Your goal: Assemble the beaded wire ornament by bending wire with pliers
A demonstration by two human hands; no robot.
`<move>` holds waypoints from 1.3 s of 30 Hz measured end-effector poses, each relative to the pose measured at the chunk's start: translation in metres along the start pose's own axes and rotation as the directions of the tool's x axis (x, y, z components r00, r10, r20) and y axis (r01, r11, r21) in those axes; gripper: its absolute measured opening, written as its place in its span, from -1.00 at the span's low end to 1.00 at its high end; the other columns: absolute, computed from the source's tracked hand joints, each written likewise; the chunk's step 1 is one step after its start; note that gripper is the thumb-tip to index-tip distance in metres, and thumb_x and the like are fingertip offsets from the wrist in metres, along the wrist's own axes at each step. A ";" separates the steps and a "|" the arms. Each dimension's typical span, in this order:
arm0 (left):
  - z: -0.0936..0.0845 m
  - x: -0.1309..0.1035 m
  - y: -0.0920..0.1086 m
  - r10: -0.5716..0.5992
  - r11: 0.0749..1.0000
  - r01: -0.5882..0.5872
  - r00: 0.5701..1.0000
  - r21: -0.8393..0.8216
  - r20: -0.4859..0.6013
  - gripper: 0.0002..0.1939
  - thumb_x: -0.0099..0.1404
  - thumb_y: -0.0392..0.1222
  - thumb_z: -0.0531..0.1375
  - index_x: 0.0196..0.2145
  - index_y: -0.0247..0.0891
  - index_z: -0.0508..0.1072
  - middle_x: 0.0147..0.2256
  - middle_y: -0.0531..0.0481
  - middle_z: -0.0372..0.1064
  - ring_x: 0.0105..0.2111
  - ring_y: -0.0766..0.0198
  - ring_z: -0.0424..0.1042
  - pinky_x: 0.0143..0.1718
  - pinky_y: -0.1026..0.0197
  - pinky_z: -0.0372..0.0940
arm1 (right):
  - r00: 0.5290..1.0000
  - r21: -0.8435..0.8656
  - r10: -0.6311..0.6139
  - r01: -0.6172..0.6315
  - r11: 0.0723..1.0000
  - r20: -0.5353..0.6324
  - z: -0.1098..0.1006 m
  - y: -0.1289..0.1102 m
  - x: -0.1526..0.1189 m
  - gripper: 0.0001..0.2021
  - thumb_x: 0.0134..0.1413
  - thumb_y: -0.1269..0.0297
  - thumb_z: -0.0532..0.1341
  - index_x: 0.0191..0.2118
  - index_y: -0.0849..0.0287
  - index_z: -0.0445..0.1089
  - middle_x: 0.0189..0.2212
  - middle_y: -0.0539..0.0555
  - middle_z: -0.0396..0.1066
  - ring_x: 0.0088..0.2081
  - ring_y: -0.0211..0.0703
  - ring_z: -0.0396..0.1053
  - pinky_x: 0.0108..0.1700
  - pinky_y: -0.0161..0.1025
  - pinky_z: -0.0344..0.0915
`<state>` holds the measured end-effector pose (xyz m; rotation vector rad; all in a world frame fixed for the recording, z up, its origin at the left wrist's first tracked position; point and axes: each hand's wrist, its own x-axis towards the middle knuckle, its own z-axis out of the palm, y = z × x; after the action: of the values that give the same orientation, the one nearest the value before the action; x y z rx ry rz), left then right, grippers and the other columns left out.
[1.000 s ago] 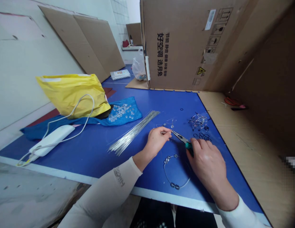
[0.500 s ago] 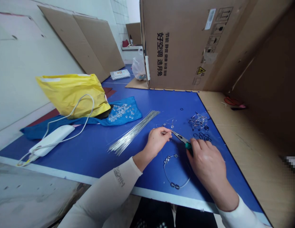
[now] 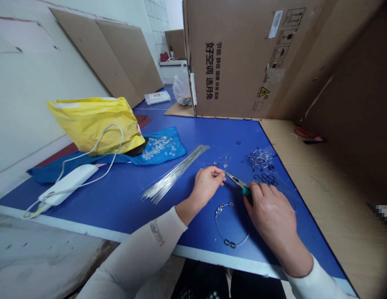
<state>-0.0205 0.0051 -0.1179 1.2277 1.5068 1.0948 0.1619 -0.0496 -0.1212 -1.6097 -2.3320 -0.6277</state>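
Observation:
My right hand (image 3: 271, 211) is wrapped round the green handles of a pair of needle-nose pliers (image 3: 237, 181), whose jaws point left. The jaw tips meet the fingertips of my left hand (image 3: 208, 182), which pinch a thin wire strung with clear beads (image 3: 225, 165). Parts of that wire arch up above the fingers; the exact spot the jaws touch is too small to make out. Below the hands, a wire loop with clear beads (image 3: 218, 208) rests on the blue table (image 3: 156, 220), its right side partly behind my right hand.
A bundle of straight wires (image 3: 176, 174) lies left of my hands. Loose clear beads (image 3: 160, 146) sit on a blue cloth beside a yellow bag (image 3: 99, 124). Black rings (image 3: 268, 178) and a tangled beaded pile (image 3: 260, 158) lie to the right. A cardboard box (image 3: 237, 62) stands behind.
Almost nothing differs. Both hands and the pliers hold the same pose, with only a very slight shift.

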 end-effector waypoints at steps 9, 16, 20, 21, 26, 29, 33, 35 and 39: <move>-0.001 0.000 -0.002 0.012 1.000 -0.012 1.000 0.008 0.006 -0.88 0.27 -0.35 0.22 -0.39 -0.27 0.56 -0.45 -0.01 0.58 -0.50 0.32 0.51 -0.35 0.27 0.37 | 1.000 -0.008 0.003 -0.003 1.000 -0.018 0.001 0.000 -0.001 -0.85 0.26 0.29 0.23 -0.15 0.24 0.47 -0.37 0.16 0.48 -0.34 0.01 0.34 -0.31 -0.13 0.09; -0.002 0.001 -0.001 0.009 1.000 -0.009 1.000 0.012 0.009 -0.89 0.27 -0.32 0.23 -0.39 -0.25 0.56 -0.45 -0.01 0.58 -0.49 0.32 0.51 -0.36 0.27 0.37 | 1.000 0.006 0.002 -0.002 1.000 -0.014 0.001 0.000 -0.001 -0.79 0.27 0.28 0.22 -0.08 0.29 0.48 -0.33 0.20 0.49 -0.31 0.05 0.36 -0.29 -0.12 0.11; -0.002 0.000 -0.001 -0.002 1.000 0.002 1.000 -0.001 0.002 -0.88 0.27 -0.35 0.23 -0.39 -0.25 0.56 -0.45 0.00 0.57 -0.50 0.33 0.51 -0.36 0.27 0.38 | 1.000 0.010 0.002 -0.002 1.000 -0.028 0.001 0.001 -0.002 -0.78 0.27 0.27 0.23 -0.08 0.31 0.49 -0.33 0.21 0.49 -0.31 0.07 0.36 -0.29 -0.11 0.11; -0.002 0.000 0.000 -0.006 1.000 0.006 1.000 -0.004 0.002 -0.88 0.27 -0.35 0.23 -0.38 -0.26 0.57 -0.45 0.00 0.57 -0.50 0.33 0.51 -0.36 0.27 0.38 | 1.000 0.008 0.003 -0.002 1.000 -0.028 0.001 0.001 -0.002 -0.79 0.27 0.28 0.23 -0.09 0.31 0.49 -0.34 0.21 0.49 -0.32 0.06 0.37 -0.29 -0.11 0.11; -0.001 0.001 -0.001 0.007 1.000 -0.007 1.000 0.004 0.011 -0.88 0.27 -0.37 0.23 -0.37 -0.27 0.57 -0.45 0.01 0.56 -0.51 0.35 0.49 -0.37 0.28 0.36 | 1.000 0.000 -0.005 0.005 1.000 -0.024 0.001 0.001 -0.001 -0.82 0.26 0.29 0.25 -0.12 0.30 0.49 -0.36 0.19 0.49 -0.34 0.05 0.37 -0.30 -0.11 0.10; -0.001 0.002 -0.002 0.006 1.000 -0.006 1.000 0.007 0.008 -0.88 0.27 -0.37 0.23 -0.36 -0.27 0.57 -0.45 0.01 0.57 -0.51 0.35 0.49 -0.38 0.29 0.35 | 1.000 -0.002 -0.013 0.013 1.000 -0.024 0.001 0.000 -0.001 -0.81 0.25 0.30 0.25 -0.11 0.30 0.49 -0.36 0.18 0.49 -0.34 0.06 0.38 -0.30 -0.11 0.11; -0.001 0.002 -0.004 0.011 1.000 -0.011 1.000 0.008 0.010 -0.88 0.27 -0.37 0.23 -0.36 -0.27 0.58 -0.45 0.01 0.57 -0.52 0.34 0.49 -0.38 0.28 0.36 | 1.000 -0.005 -0.005 0.004 1.000 -0.019 0.001 0.000 0.000 -0.81 0.26 0.30 0.24 -0.10 0.29 0.49 -0.35 0.19 0.49 -0.33 0.05 0.37 -0.30 -0.11 0.11; -0.001 0.002 -0.003 0.012 1.000 -0.012 1.000 0.008 0.011 -0.88 0.27 -0.37 0.23 -0.36 -0.27 0.58 -0.45 0.00 0.57 -0.52 0.34 0.49 -0.37 0.27 0.37 | 1.000 -0.003 -0.003 0.003 1.000 -0.025 0.001 0.000 0.000 -0.82 0.26 0.30 0.23 -0.11 0.28 0.49 -0.35 0.18 0.49 -0.33 0.05 0.36 -0.30 -0.11 0.11; 0.000 0.001 -0.002 -0.001 1.000 0.001 1.000 -0.003 0.008 -0.89 0.27 -0.37 0.23 -0.36 -0.28 0.58 -0.45 -0.01 0.57 -0.53 0.34 0.49 -0.38 0.26 0.38 | 1.000 -0.005 -0.009 0.009 1.000 -0.030 0.001 0.000 -0.001 -0.81 0.25 0.30 0.24 -0.10 0.29 0.48 -0.36 0.18 0.49 -0.34 0.05 0.37 -0.30 -0.11 0.11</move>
<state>-0.0211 0.0057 -0.1198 1.2278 1.4991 1.0904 0.1623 -0.0498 -0.1219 -1.5816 -2.3198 -0.6557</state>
